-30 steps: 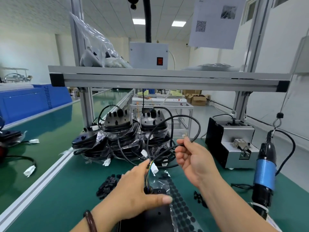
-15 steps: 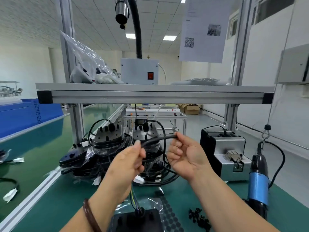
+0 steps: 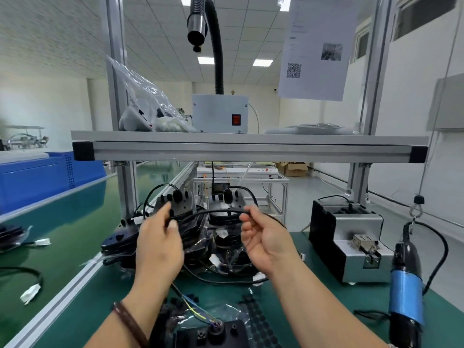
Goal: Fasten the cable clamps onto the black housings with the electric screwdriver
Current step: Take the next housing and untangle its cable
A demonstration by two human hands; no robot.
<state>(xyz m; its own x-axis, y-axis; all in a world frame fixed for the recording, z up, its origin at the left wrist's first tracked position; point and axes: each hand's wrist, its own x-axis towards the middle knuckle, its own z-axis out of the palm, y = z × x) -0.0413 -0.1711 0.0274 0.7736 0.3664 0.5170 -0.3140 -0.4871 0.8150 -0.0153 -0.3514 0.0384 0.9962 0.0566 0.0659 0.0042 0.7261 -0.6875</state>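
Pinching a black cable [image 3: 216,211] between left hand [image 3: 160,244] and right hand [image 3: 266,243], fingers curled on it, raised before the stacked housings [image 3: 182,205]. Flat on the bench [image 3: 100,310] at the near edge, one black housing [image 3: 216,335]; hanging at right, untouched, the electric screwdriver [image 3: 406,292].

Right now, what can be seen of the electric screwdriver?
The electric screwdriver hangs at the right edge of the green bench, nearly upright, its top clipped to a metal hook. Black plastic-looking ends, blue band round the middle. A black cord loops from its top to the right. Neither the left hand nor the right hand touches it; tip out of frame.
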